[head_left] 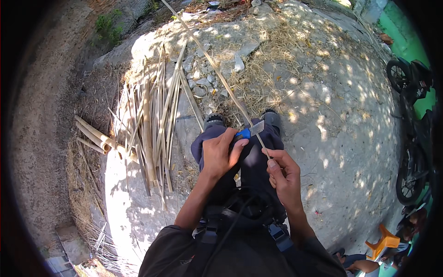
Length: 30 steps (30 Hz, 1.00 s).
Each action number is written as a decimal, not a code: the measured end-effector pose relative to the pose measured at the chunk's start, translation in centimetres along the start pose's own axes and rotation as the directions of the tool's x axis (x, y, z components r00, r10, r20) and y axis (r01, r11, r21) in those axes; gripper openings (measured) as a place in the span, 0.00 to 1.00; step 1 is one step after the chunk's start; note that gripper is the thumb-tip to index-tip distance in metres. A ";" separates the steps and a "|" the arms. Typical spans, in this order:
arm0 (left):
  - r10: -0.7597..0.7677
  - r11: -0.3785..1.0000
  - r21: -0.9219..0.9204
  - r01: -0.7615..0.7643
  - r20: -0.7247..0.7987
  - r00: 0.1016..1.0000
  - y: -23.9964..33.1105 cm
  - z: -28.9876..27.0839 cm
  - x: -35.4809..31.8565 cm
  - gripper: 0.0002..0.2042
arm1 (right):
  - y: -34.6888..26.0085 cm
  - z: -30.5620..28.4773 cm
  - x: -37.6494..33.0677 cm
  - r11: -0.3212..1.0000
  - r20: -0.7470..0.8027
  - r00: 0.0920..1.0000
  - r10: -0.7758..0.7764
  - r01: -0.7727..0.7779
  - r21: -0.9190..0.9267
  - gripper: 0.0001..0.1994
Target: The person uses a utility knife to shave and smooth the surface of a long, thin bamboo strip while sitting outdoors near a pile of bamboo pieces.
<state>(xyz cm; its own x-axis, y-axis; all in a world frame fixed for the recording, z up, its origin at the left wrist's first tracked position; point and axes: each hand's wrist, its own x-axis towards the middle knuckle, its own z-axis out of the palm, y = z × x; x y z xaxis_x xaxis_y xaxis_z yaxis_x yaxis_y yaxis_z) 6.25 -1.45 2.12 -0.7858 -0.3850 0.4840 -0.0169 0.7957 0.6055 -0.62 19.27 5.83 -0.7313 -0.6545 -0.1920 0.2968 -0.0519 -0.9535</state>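
My left hand (pixel 219 153) is closed around the blue handle of a knife (pixel 242 134), a broad flat tool with a short metal blade. Its blade lies against a long, thin bamboo strip (pixel 226 85) between my knees. In a pinch between thumb and fingers, my right hand (pixel 285 175) grips the strip's near end, just below the blade. From there the strip slants away to the far left, past my shoes and over the ground. My left fingers hide part of the knife handle.
On the left lies a heap of split bamboo strips (pixel 150 115), with thicker bamboo poles (pixel 92 134) beside it. Dry shavings (pixel 263 83) and broken stones (pixel 203 85) cover the ground ahead. A motorcycle (pixel 408 134), an orange stool (pixel 383 241) and another person's arm (pixel 362 265) are at right.
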 end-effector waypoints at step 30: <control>-0.021 1.000 0.007 0.021 0.103 0.994 1.5 -1.5 0.6 0.16 | -0.3 -1.1 -2.1 0.977 -0.065 0.995 -0.078 0.063 -0.206 0.19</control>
<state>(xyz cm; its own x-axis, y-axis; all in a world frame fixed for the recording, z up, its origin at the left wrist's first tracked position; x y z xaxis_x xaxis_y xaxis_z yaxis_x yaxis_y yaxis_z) 6.63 -1.19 4.24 -0.8450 -0.3514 0.4032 -0.0371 0.7906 0.6112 0.13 21.46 6.27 -0.7909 -0.5977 -0.1316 0.1172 0.0631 -0.9911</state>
